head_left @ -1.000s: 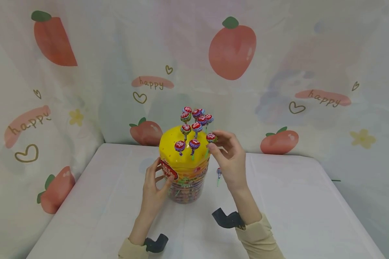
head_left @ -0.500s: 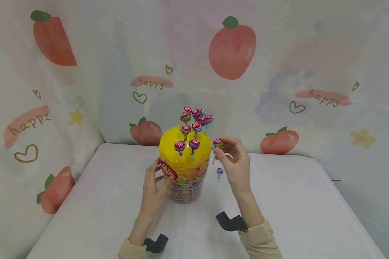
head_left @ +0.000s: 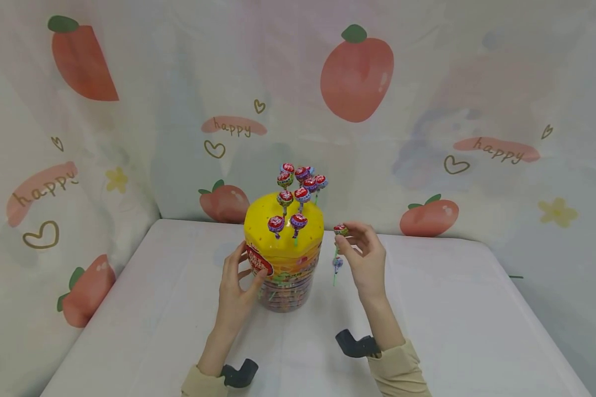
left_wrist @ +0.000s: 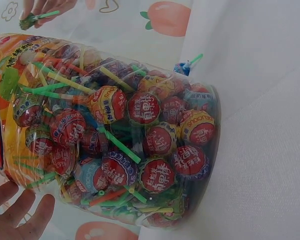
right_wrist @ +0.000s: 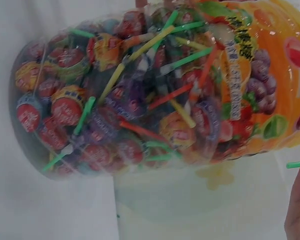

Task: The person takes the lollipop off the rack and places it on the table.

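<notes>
A clear lollipop jar [head_left: 284, 295] with a yellow top stands on the table. Its lower part is packed with wrapped lollipops [left_wrist: 142, 107]. Several more lollipops [head_left: 298, 221] stand stick-down in the yellow top. My left hand [head_left: 235, 289] holds the jar's left side, thumb at the front and fingers curving round it. To the right of the jar, my right hand [head_left: 365, 259] pinches a lollipop [head_left: 340, 229] with a green stick hanging downward. Just below it in the head view, a blue-wrapped lollipop [head_left: 338, 264] lies on the table. Only the stick [right_wrist: 297, 164] shows in the right wrist view.
The white-covered table [head_left: 457, 309] extends around the jar. Behind it hangs a pale printed backdrop [head_left: 298, 66] with fruit pictures. Black curved mounts sit at both wrists, the left one [head_left: 240, 373] and the right one [head_left: 357, 344].
My right hand has drawn its lollipop away from the jar's yellow top, moving right and downward toward the lollipop on the table. My left hand and the jar stay where they were.
</notes>
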`<move>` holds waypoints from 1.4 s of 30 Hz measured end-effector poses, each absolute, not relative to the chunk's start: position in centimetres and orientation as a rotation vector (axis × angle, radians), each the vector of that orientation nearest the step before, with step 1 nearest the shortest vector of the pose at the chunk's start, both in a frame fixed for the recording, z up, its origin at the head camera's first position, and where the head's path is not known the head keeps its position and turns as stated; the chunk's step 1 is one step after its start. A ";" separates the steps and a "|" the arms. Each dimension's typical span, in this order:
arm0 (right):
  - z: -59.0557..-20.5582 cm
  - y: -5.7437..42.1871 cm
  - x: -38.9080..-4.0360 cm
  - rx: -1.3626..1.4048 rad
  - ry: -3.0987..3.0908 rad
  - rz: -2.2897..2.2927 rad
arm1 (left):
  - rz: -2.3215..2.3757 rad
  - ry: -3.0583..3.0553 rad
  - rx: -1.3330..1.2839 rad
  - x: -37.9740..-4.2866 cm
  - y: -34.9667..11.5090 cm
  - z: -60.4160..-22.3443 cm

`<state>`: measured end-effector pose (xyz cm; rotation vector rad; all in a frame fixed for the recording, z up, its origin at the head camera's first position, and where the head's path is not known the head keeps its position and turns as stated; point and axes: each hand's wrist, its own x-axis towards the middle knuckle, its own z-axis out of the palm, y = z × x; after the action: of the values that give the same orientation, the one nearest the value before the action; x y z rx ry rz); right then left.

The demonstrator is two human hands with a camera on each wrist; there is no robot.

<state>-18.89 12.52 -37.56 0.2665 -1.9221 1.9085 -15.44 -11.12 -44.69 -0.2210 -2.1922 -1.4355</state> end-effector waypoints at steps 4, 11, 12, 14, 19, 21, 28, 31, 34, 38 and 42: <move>-38.4 12.9 -19.3 0.203 -1.939 1.908 | -1.433 -2.192 -0.220 -15.5 -11.1 -44.7; -39.8 13.4 -19.9 0.117 -1.951 1.903 | -1.438 -2.195 -0.210 -15.4 -11.1 -44.7; -40.0 13.5 -19.9 0.103 -1.956 1.901 | -1.437 -2.196 -0.208 -15.4 -11.1 -44.7; -40.4 13.6 -20.0 0.074 -1.969 1.894 | -1.431 -2.200 -0.205 -15.4 -11.1 -44.7; -41.5 14.0 -20.5 0.017 -1.995 1.877 | -1.423 -2.200 -0.202 -15.3 -11.1 -44.7; -42.0 14.2 -20.7 0.001 -2.006 1.871 | -1.420 -2.198 -0.207 -15.4 -11.1 -44.7; -43.8 14.9 -21.5 -0.086 -2.061 1.836 | -1.403 -2.188 -0.235 -15.4 -11.1 -44.7; -44.6 15.1 -21.8 -0.118 -2.080 1.820 | -1.407 -2.187 -0.236 -15.4 -11.1 -44.7; -45.0 15.3 -22.0 -0.145 -2.104 1.812 | -1.416 -2.189 -0.230 -15.5 -11.1 -44.6; -46.2 15.6 -22.6 -0.185 -2.131 1.785 | -1.416 -2.183 -0.230 -15.5 -11.1 -44.7; -47.7 16.1 -23.2 -0.219 -2.147 1.755 | -1.413 -2.179 -0.238 -15.5 -11.2 -44.7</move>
<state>-23.23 16.07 -47.70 -0.2194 -2.1473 1.7546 -15.48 -11.15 -44.71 -0.2384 -2.1787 -1.4129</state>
